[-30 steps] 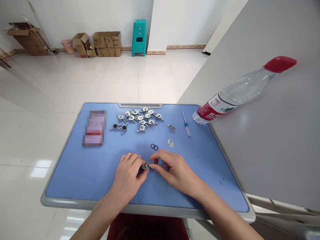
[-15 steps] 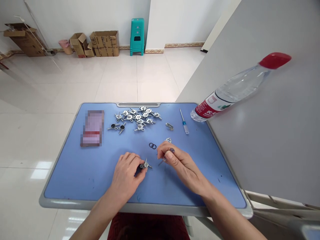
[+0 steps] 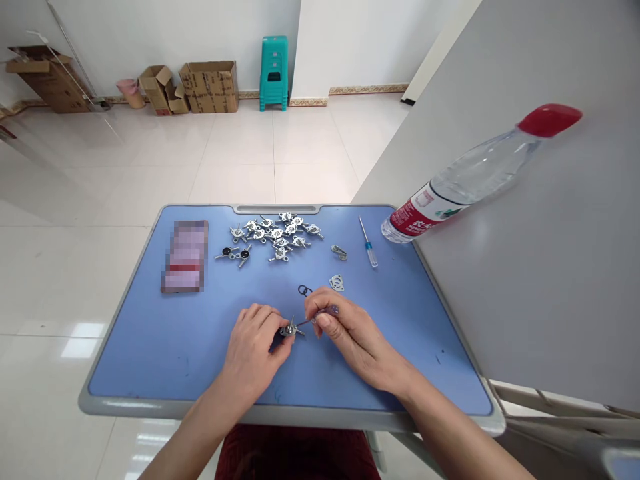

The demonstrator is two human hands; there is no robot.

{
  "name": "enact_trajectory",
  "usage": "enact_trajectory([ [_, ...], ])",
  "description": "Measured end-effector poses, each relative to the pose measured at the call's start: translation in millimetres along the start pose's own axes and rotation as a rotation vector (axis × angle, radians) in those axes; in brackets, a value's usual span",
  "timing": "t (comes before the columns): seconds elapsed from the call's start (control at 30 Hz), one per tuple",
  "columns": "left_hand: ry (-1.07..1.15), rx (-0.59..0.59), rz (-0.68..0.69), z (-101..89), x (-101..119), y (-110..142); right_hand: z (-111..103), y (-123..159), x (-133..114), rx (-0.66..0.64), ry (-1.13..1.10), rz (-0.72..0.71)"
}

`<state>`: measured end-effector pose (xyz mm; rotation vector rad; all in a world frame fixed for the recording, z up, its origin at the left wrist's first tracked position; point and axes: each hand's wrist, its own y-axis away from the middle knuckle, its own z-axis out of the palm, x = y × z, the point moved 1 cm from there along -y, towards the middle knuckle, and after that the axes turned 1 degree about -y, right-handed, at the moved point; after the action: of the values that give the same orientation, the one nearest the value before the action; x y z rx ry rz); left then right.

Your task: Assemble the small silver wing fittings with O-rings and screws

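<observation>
My left hand (image 3: 257, 337) rests on the table and pinches a small metal valve (image 3: 290, 329), with a thin pin standing up from it and a short tube pointing right. In my right hand (image 3: 345, 327) is a small screwdriver (image 3: 331, 310) with a purplish see-through handle. Its thin shaft slants left, and the tip is at the valve's right side; whether it touches cannot be made out. Two black rubber rings (image 3: 303, 291) lie just beyond the right fingers, partly covered. Flat metal plates (image 3: 337, 283) with holes lie near the right knuckles.
Several similar metal valves (image 3: 277, 235) are heaped at the back of the blue table (image 3: 200, 347). Small metal levers (image 3: 339, 253) and a blue-handled screwdriver (image 3: 370, 252) lie to the right. A water bottle (image 3: 440, 190) stands at the right edge. A blurred-out flat object (image 3: 185, 257) lies left.
My right hand has moved left and turned, bringing the screwdriver's tip to the valve and uncovering the flat plates. My left hand stays put with the valve.
</observation>
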<state>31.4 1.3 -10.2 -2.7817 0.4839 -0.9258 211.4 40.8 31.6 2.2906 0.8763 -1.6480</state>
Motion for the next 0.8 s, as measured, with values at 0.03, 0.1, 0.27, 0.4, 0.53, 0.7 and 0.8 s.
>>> enact_trajectory([
  [0.03,0.001,0.0,-0.001,0.1,-0.1,0.1,0.0,-0.1,0.1,-0.007,0.002,-0.003],
  [0.1,0.002,-0.003,-0.005,0.2,-0.1,0.2,0.1,-0.4,-0.2,-0.021,0.012,-0.004],
  [0.27,-0.005,-0.011,-0.008,-0.8,0.9,-0.1,1.2,-1.4,-2.2,-0.052,0.032,-0.016],
  [0.4,-0.006,-0.023,-0.013,-1.2,1.4,-0.5,3.6,-2.5,-2.2,-0.044,0.05,-0.081],
  [0.53,-0.005,-0.019,-0.012,-0.2,0.7,-0.1,5.1,-2.6,1.0,-0.021,0.068,-0.099],
  [0.7,-0.006,-0.013,-0.008,0.3,0.1,0.1,4.4,-0.3,5.9,0.003,0.074,-0.056],
  [0.8,-0.005,-0.016,-0.007,0.1,0.1,0.0,3.8,0.0,4.8,0.003,0.089,-0.075],
])
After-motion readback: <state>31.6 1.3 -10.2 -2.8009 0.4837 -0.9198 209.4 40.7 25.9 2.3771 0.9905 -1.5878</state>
